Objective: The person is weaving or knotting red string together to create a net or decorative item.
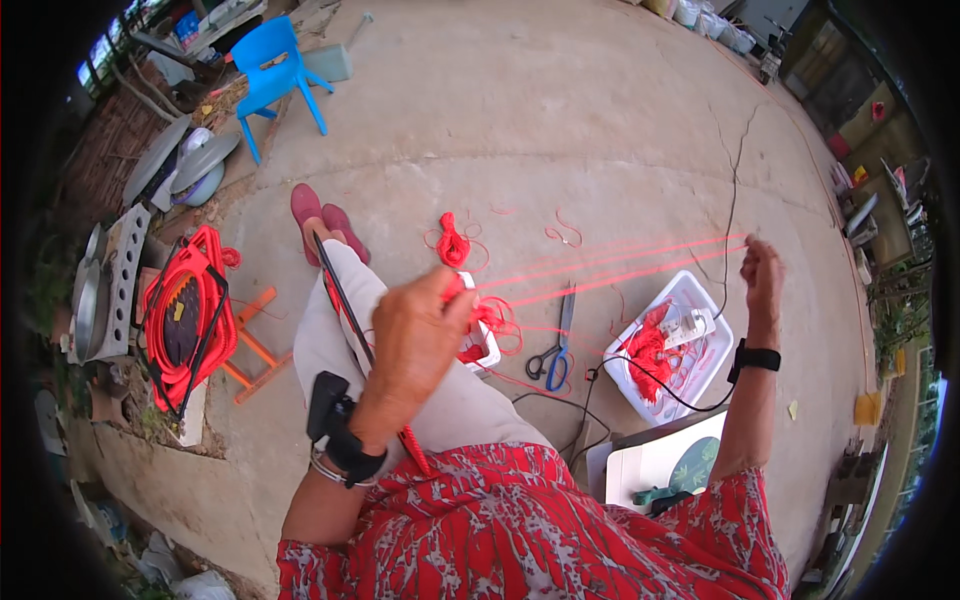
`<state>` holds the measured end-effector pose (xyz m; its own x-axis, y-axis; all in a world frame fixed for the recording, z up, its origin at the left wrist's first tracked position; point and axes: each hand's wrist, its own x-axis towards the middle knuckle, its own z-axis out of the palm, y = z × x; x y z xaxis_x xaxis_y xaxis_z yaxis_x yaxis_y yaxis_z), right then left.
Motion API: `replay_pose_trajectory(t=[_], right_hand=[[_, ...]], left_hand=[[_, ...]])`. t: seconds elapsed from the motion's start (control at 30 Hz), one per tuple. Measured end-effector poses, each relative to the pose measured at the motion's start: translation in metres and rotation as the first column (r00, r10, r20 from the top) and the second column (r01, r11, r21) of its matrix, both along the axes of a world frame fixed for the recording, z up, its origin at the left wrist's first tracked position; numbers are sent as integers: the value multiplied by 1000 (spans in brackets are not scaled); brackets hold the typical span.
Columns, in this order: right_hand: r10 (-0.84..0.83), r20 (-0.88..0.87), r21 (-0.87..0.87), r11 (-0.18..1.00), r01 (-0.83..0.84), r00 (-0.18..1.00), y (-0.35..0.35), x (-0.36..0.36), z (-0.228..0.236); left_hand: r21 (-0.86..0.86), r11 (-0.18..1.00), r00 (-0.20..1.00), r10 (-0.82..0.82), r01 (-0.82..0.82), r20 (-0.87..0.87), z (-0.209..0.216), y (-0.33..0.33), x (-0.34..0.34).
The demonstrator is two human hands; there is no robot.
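Observation:
Several strands of red cord (610, 272) stretch taut between my two raised hands. My left hand (425, 325) is closed on one end, above my lap. Out to the right, my right hand (762, 280) pinches the other end with the arm extended. Loose loops of red cord (497, 318) hang by the left hand, over a small white basket (490, 350) that is partly hidden. A red hank of cord (452, 245) lies on the floor beyond it. Below the strands lie scissors (560, 345) with one blue and one black handle.
A white basket (722, 350) at right holds red cord and a white power strip (690, 328); black cables (733, 200) trail from it. At left are a red cord-wrapped frame (190, 320) and a blue chair (268, 80). A white board (640, 470) sits near my right side.

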<state>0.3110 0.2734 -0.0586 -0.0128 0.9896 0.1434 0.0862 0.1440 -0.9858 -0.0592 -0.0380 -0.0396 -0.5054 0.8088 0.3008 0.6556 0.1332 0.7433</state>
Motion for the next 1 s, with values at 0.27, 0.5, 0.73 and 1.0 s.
replay_pose_trajectory(t=[0.27,0.5,0.73,1.0], right_hand=[[539,438,-27,808,-589,719,-92,-154,3],[869,273,182,375,-909,413,-173,-231,23],[503,636,300,537,-789,585,-147,-186,44],[-240,715,215,969,121,656,35,29,-27]], left_hand=[[41,998,997,-54,56,-47,11,5,12],[111,992,998,-69,67,10,19,2,14],[120,993,970,22,8,-243,-8,1,-1],[45,998,978,44,-35,-206,0,7,-18]])
